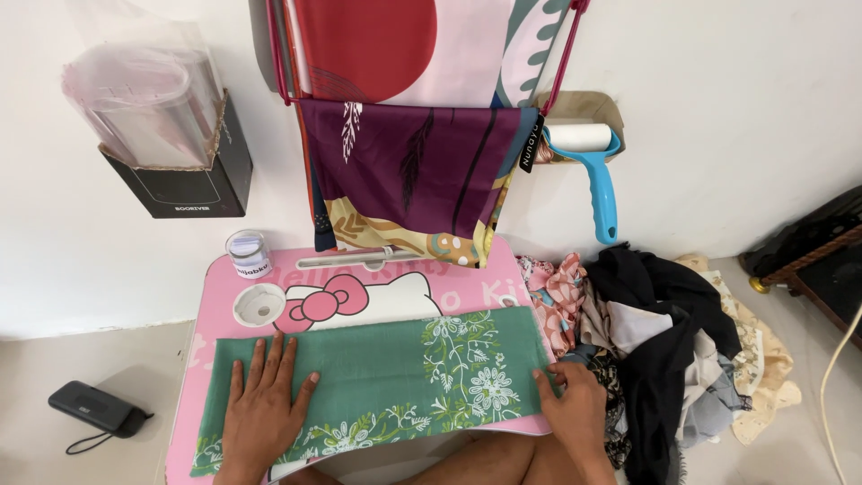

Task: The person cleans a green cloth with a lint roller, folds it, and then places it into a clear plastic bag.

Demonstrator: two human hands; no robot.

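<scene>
green floral cloth (386, 382) lies folded across a small pink lap table (215, 296), left hand (263, 404) spread flat to pin it smooth, right hand (575, 409) pinching its end beside a clothes heap (664, 350).

one head-worn view, looking steeply down and forward over a small lap table toward a white wall.

the camera sits above the person's own forearms, close enough that the left hand (263, 404) and right hand (575, 409) enter from the bottom edge and the pink table (220, 296) fills the lower middle. it faces the wall straight on, so the hanging cloths (413, 171) run out of the top edge. the wide lens takes in the floor at both sides, with a clothes pile (664, 350) on the right. there is no second view to overlap with.
</scene>
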